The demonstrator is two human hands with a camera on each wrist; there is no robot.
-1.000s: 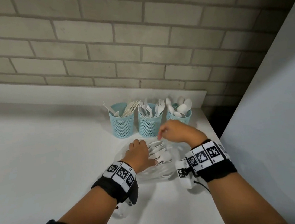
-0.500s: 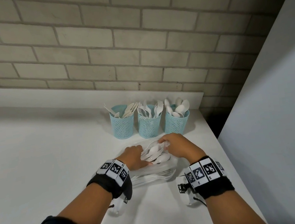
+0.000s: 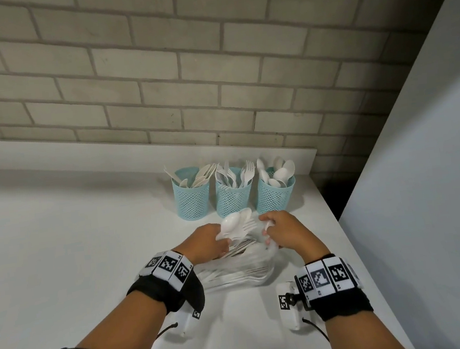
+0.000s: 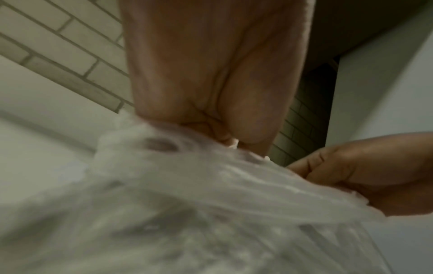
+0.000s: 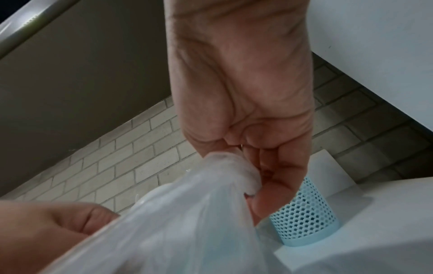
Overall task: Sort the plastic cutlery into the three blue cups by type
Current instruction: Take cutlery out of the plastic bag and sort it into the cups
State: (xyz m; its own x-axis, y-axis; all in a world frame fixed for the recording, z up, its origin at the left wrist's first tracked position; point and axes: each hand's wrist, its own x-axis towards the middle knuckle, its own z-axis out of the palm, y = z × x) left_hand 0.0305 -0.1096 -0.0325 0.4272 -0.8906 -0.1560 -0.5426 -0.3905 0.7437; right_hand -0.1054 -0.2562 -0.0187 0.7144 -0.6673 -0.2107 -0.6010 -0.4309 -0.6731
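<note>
Clear film: plastic bag [image 3: 242, 264] lying on the white counter [image 3: 88, 248], just in front of the three blue cups [image 3: 233, 192]; remaining cutlery [image 3: 236, 226] inside, spoons and forks showing at the mouth.
Left hand [image 3: 208, 245]: fingers curled round the bag's left edge and the cutlery ends beneath the film.
Right hand [image 5: 243, 133]: fingertips pinching a gathered fold of the bag's right edge.
Step in hand: opening the bag, by judgement.
Method: pull edges apart evenly; keep bag low and mouth toward cups.
Risk: sudden tear, scattered pieces, toppled cups.
Cups: knives left, forks middle, spoons right.
</note>
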